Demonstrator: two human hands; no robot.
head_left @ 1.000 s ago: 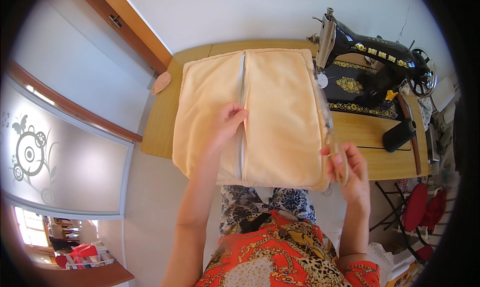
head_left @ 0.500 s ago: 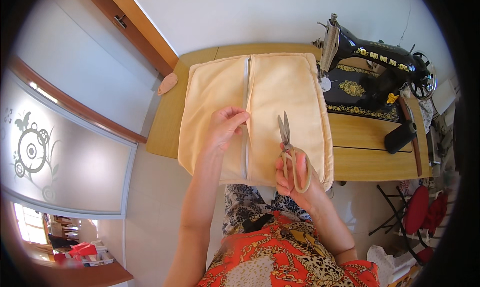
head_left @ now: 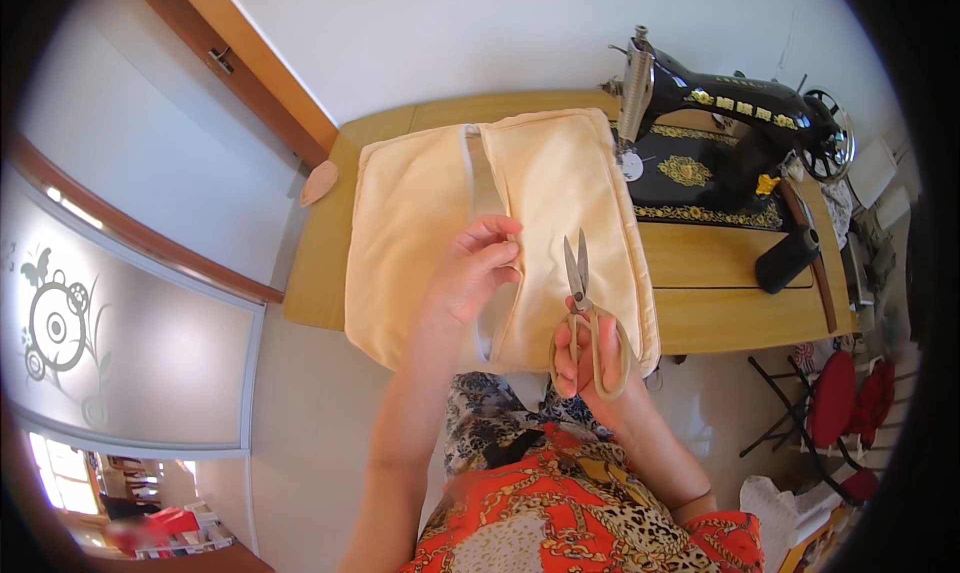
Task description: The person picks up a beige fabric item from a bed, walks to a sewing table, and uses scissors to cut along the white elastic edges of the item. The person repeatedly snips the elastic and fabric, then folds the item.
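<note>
A cream cushion cover [head_left: 400,198] with piped edges lies flat at the table's front edge. Down its middle runs a fabric flap, beside a pale, zipper-like strip [head_left: 468,158]. My left hand [head_left: 478,271] pinches the flap's edge near the middle, lifting it so that a greyish band shows underneath. In my right hand [head_left: 618,398] are scissors [head_left: 580,298] with cream loop handles, held over the cover's right half. Their blades point away from me and stand slightly apart, touching no fabric.
A black sewing machine [head_left: 745,98] with gold decoration stands on the wooden table [head_left: 700,318] at right. Near it lies a black thread cone [head_left: 787,260]. A small pink piece [head_left: 320,183] rests at the table's left edge. A red-seated folding chair [head_left: 832,398] is at lower right.
My left hand has moved right with the flap's edge, and the gap along the middle has widened. The scissors have shifted slightly towards me and turned more upright. The whole view has shifted a little.
</note>
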